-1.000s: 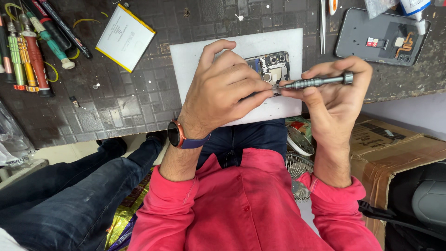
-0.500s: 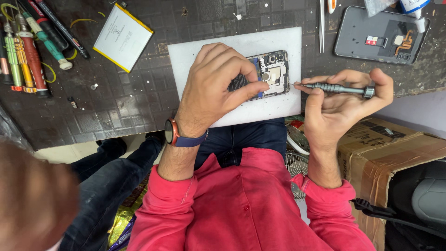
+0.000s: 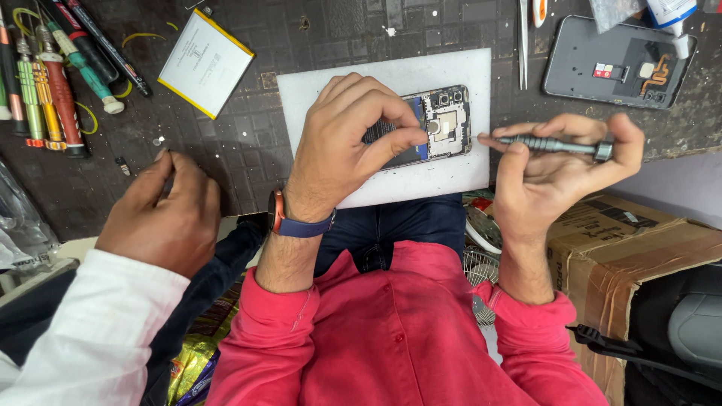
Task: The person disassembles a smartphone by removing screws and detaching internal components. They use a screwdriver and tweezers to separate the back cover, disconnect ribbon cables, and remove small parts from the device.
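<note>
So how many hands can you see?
3. The left hand rests on the opened phone, the right hand holds a precision screwdriver, and a co-worker's hand is at lower left. Others may be hidden.

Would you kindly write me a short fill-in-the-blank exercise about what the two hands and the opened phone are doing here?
1. The left hand steadies the opened phone on a ____ mat.
2. The right hand holds a slim metal ____.
3. A flat battery with ____ edges lies on the dark bench.
4. Another person's hand comes out of a ____ sleeve.

Missing words: white; screwdriver; yellow; white
</note>
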